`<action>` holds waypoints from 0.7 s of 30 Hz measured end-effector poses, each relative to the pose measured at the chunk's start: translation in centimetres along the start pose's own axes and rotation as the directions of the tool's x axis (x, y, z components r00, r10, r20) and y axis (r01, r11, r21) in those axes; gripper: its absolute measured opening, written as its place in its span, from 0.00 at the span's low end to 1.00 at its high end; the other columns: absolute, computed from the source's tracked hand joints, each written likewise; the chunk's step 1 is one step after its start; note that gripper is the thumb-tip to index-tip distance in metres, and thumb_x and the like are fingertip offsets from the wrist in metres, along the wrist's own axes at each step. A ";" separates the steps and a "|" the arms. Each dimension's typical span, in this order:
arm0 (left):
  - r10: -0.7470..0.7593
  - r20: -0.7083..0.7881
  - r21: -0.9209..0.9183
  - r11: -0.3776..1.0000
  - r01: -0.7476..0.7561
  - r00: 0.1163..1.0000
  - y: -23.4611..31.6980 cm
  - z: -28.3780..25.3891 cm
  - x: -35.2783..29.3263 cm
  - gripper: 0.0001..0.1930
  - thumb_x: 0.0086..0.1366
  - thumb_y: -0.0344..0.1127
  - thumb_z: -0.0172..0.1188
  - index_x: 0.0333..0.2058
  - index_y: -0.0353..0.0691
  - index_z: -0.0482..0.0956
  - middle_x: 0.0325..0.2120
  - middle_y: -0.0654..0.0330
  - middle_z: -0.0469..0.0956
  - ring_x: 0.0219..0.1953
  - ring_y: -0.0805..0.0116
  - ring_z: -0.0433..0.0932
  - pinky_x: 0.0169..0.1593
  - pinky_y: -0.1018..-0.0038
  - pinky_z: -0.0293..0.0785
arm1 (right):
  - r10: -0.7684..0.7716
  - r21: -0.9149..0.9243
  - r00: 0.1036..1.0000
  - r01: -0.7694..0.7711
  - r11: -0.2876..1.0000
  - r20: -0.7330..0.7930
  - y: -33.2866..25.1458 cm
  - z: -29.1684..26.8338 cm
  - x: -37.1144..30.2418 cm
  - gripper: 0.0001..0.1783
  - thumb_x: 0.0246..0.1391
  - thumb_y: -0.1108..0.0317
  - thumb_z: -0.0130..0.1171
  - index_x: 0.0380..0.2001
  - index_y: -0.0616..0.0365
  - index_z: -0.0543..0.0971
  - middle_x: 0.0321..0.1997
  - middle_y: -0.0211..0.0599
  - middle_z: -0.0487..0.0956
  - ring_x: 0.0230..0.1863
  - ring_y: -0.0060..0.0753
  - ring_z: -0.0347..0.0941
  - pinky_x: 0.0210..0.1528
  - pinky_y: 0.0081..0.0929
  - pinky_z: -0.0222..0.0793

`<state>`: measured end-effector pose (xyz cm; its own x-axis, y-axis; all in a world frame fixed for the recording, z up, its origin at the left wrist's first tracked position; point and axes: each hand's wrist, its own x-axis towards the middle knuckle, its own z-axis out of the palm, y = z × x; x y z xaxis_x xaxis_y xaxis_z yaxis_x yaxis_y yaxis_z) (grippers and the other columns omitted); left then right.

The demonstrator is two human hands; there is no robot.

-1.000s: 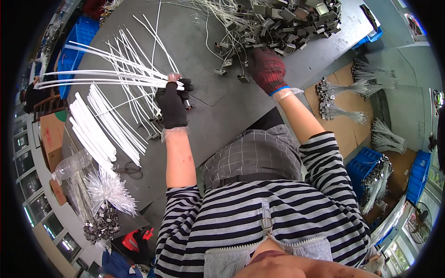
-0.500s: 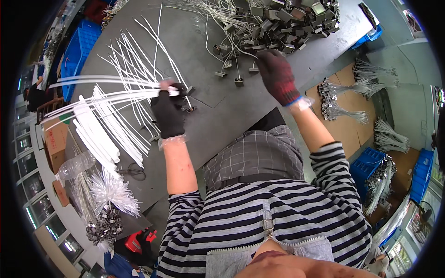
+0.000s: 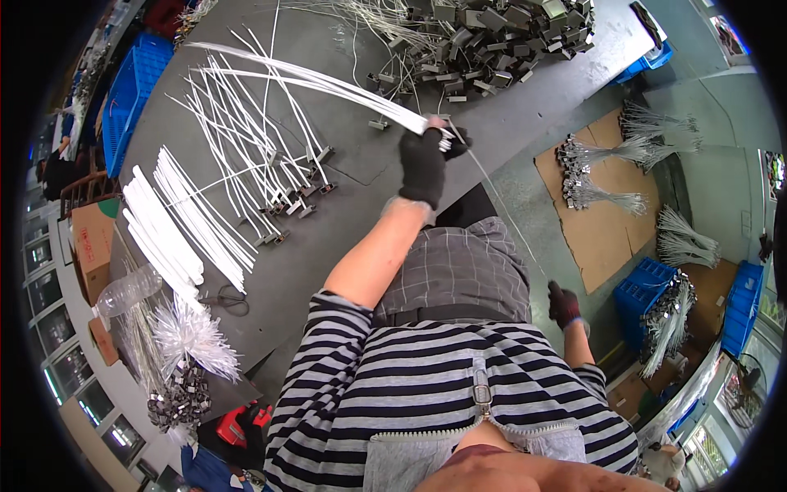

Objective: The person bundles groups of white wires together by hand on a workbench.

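My left hand [image 3: 423, 166], in a black glove, is closed around a bundle of thin white tubes [image 3: 369, 100] above the table, their long ends trailing to the upper left. A thin pale wire [image 3: 493, 182] runs taut from beside that hand down to my right hand [image 3: 563, 304]. In a dark red and black glove, the right hand is closed on the wire at its lower end, out beyond the table edge. Whether the wire passes through a tube cannot be made out. Wires with small metal blocks [image 3: 500, 49] lie heaped at the table's far side.
White-sleeved wires with metal blocks [image 3: 283, 201] lie spread on the grey table [image 3: 344, 221]. Further left are white tube bundles [image 3: 168, 238], scissors [image 3: 229, 301] and a plastic bottle [image 3: 131, 293]. Wire bundles rest on floor cardboard [image 3: 598, 246] at right, near a blue crate [image 3: 643, 287].
My left hand has moved right with the white tubes. My right hand has left the heap and come down to the right, drawing a wire out taut. More white-sleeved pieces show on the table.
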<state>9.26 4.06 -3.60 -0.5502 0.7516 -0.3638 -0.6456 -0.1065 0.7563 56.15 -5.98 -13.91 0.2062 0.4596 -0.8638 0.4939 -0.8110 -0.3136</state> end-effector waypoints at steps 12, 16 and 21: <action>0.358 0.060 0.248 0.899 -0.362 0.932 8.2 -2.0 -2.2 0.11 0.70 0.37 0.50 0.37 0.34 0.71 0.24 0.51 0.80 0.24 0.63 0.81 0.28 0.73 0.79 | -0.057 0.051 0.973 0.047 0.998 0.222 -3.8 1.4 -0.6 0.22 0.55 0.49 0.59 0.28 0.60 0.73 0.14 0.29 0.67 0.11 0.25 0.61 0.14 0.27 0.55; 0.181 0.125 0.360 0.908 -0.215 0.976 9.5 -3.9 -1.3 0.10 0.68 0.35 0.53 0.37 0.33 0.75 0.26 0.52 0.81 0.26 0.63 0.82 0.29 0.73 0.80 | -0.202 0.063 0.939 0.192 0.979 0.280 -8.9 2.5 -2.6 0.19 0.56 0.53 0.57 0.27 0.61 0.74 0.14 0.31 0.68 0.12 0.26 0.63 0.16 0.27 0.58; -0.088 0.364 0.528 0.840 -0.127 0.927 1.1 -3.6 -3.7 0.08 0.61 0.34 0.63 0.34 0.35 0.79 0.24 0.58 0.81 0.25 0.69 0.81 0.28 0.77 0.76 | -0.721 0.166 0.653 0.704 0.691 0.231 -21.7 13.2 -7.7 0.13 0.58 0.62 0.55 0.34 0.64 0.78 0.15 0.31 0.70 0.13 0.25 0.65 0.18 0.25 0.61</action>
<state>8.64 -1.19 -3.38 -0.2606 0.9431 -0.2064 -0.1923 0.1588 0.9684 32.73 3.31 -5.68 -0.4162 0.8015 -0.4294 0.3463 -0.2969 -0.8899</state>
